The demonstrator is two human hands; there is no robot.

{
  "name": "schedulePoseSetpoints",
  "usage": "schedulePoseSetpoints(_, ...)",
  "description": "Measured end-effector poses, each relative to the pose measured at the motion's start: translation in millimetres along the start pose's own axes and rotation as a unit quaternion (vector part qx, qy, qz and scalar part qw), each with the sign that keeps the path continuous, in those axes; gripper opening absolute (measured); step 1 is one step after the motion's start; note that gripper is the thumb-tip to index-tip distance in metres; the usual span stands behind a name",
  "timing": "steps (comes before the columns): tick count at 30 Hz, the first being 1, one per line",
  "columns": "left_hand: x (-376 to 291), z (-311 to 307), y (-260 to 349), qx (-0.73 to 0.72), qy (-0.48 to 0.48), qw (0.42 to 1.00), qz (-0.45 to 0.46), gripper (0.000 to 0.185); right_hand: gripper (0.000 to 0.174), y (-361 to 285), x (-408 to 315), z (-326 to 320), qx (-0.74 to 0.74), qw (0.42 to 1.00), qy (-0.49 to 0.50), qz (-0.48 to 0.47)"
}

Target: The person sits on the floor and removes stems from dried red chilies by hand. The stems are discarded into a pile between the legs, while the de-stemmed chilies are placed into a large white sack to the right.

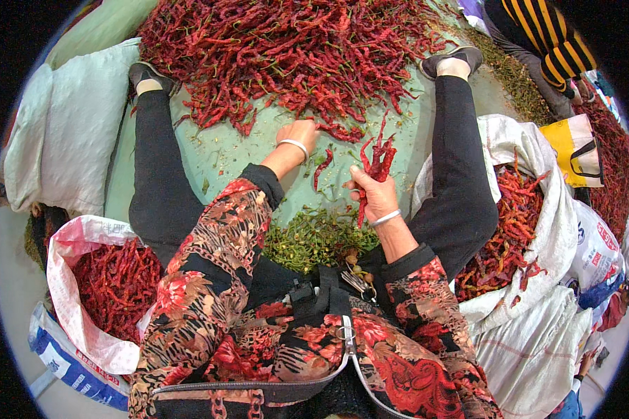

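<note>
A bunch of dried red chilli peppers [380,160] is clasped in my right hand [376,194], the thumb over it and tips pointing away from me. My left hand [300,137] reaches to the near edge of a big heap of red chillies [293,57]. Its fingers are curled and mostly hidden; a chilli [342,132] lies right by them, and I cannot tell whether they grip it. One loose chilli [322,168] rests on the pale green sheet [230,160] between my hands. Close to my lap lies a mound of green stems [320,238].
My legs [160,157] stretch out on both sides of the sheet. An open sack of chillies [114,288] stands at the left, another white sack [542,209] at the right. A full pale sack [78,125] lies far left. Upper right, a person in striped sleeves [550,42] bends down.
</note>
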State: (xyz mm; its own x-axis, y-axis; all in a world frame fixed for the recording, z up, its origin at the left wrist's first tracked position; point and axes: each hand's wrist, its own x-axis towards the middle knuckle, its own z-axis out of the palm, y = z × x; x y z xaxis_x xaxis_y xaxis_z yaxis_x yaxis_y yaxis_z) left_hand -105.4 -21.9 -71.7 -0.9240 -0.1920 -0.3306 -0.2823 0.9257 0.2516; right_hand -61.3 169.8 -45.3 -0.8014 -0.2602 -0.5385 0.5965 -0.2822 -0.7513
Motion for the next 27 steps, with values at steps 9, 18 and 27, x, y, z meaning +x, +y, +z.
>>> schedulePoseSetpoints(9, -78.2, 11.1, -9.4, -0.22, -0.023, 0.973, 0.068, 0.035, 0.014, 1.1, 18.9, 22.9, -0.034, 0.995, -0.088, 0.018)
schedulePoseSetpoints(18, -122.4, -5.6, -0.7, -0.134, -0.043, 0.952, 0.272, 0.024, 0.027, 18.6, -4.8, 17.7, -0.25, 0.921, -0.205, -0.218)
schedulePoseSetpoints(27, -157.4, -27.2, 35.8, -0.342, -0.153, 0.836, 0.401, 0.016, 0.011, -10.1, -4.2, 3.8, -0.04, 0.996, -0.053, -0.062)
